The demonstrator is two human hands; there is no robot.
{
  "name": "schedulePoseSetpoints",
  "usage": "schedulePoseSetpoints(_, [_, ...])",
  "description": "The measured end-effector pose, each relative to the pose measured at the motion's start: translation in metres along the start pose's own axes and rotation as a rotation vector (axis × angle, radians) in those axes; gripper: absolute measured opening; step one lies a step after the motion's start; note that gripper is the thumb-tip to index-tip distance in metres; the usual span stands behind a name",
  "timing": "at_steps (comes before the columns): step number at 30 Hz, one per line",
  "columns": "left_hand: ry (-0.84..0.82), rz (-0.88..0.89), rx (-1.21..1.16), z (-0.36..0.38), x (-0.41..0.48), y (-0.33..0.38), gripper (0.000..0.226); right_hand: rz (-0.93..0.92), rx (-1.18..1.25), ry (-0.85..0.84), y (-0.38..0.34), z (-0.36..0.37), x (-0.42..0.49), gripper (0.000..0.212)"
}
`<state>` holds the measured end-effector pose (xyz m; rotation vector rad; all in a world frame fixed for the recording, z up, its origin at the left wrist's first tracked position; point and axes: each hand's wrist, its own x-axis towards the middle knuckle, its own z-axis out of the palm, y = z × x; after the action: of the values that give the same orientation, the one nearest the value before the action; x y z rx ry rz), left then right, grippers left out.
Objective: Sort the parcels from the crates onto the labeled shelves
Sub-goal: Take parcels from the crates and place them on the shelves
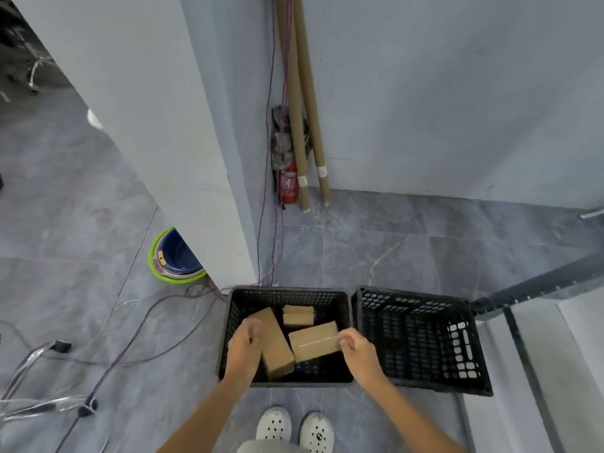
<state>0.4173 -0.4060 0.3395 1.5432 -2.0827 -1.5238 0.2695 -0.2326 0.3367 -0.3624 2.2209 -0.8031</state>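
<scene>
A black plastic crate [287, 294] stands on the floor just ahead of my feet, holding three brown cardboard parcels. My left hand [243, 346] grips the long parcel [277, 349] at its left side. My right hand [356, 349] pinches the right end of the flat parcel [313, 341]. A small parcel [298, 315] lies untouched at the back of the crate. A second black crate [421, 338] sits to the right and looks empty.
A white pillar [157, 125] rises on the left, with a blue and green basin [176, 256] behind it. Cardboard tubes [304, 125] and a red fire extinguisher [289, 186] stand in the corner. Cables [137, 335] trail over the floor at left. A shelf frame [529, 348] is at right.
</scene>
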Motion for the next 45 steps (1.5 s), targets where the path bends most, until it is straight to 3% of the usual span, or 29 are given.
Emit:
schedulePoseSetpoints(7, [0.069,-0.143,-0.008,0.085,0.120,-0.125,0.015,0.013,0.009,-0.137,0.054,0.128,0.152,0.028])
schedulePoseSetpoints(10, [0.017,-0.276,-0.028,0.129,0.164,-0.199,0.023,0.050,-0.014,-0.187,0.100,0.191,0.213,0.028])
schedulePoseSetpoints(13, [-0.017,-0.363,-0.026,0.170,0.205,-0.270,0.041,0.078,-0.086,-0.234,0.152,0.251,0.269,0.030])
schedulePoseSetpoints(19, [-0.265,-0.596,-0.075,0.237,0.245,-0.394,0.082,0.141,-0.235,-0.381,0.231,0.325,0.319,0.031])
schedulePoseSetpoints(22, [-0.285,-0.595,-0.072,0.251,0.243,-0.404,0.057,0.155,-0.243,-0.357,0.245,0.335,0.328,0.042])
schedulePoseSetpoints(27, [-0.281,-0.506,0.032,0.239,0.217,-0.368,0.055,0.304,-0.025,-0.483,0.208,0.328,0.300,0.044])
schedulePoseSetpoints(30, [-0.257,-0.593,-0.001,0.229,0.206,-0.330,0.046,0.235,-0.057,-0.336,0.181,0.331,0.270,0.034])
schedulePoseSetpoints(35, [-0.254,-0.639,-0.135,0.223,0.216,-0.346,0.048,0.127,-0.223,-0.304,0.198,0.301,0.288,0.035])
schedulePoseSetpoints(36, [-0.230,-0.632,-0.186,0.224,0.216,-0.353,0.056,0.151,-0.221,-0.331,0.207,0.297,0.292,0.035])
schedulePoseSetpoints(42, [-0.110,-0.700,-0.139,0.237,0.239,-0.392,0.053,0.170,-0.290,-0.551,0.247,0.327,0.304,0.039])
schedulePoseSetpoints(45, [-0.137,-0.765,-0.189,0.248,0.255,-0.408,0.063,0.083,-0.424,-0.440,0.254,0.350,0.313,0.050])
